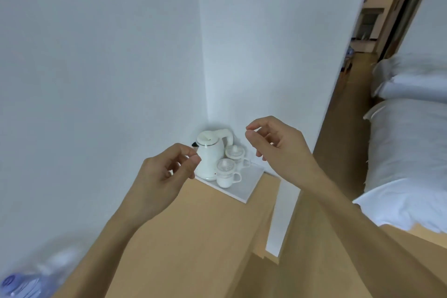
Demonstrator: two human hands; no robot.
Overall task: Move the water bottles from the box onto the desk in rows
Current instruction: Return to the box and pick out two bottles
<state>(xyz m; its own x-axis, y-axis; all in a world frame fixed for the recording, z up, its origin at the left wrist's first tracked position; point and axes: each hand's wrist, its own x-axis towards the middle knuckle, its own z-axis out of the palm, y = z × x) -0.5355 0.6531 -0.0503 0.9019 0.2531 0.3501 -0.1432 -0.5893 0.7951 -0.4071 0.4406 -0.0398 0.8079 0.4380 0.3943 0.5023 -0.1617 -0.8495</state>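
Both hands raised over the bench (193, 237), neither holding anything. Left hand (162, 176) with fingers loosely curled, thumb and forefinger close together, grip narrow but empty. Right hand (278, 145) likewise loosely curled, fingertips (250, 133) near the thumb, nothing between them.

At the far corner of the bench, against the wall: a white tray (244, 189) carrying a white kettle (209, 155) and two lidded cups (226, 173), the cups just beside the kettle on its right. Bed (408, 152) with white linen well apart to the right, across a strip of floor.

Task's thing barely in view: a blurred clear plastic shape with a blue label at the lower left corner, probably a water bottle (29, 283), lying or standing at the near left end of the bench; too smeared to tell which, or whether more stand beside it. Box not in view at all.

Progress, as a judgement only: at least one bottle seemingly out and on the bench, no tidy row visible anywhere in the stretch of bench shown. Bare wood between the tray and the near edge offers room for rows. Bulk of the job likely left: reaching back to the box, wherever it sits, taking a bottle in each hand, and setting them down upright, side by side.
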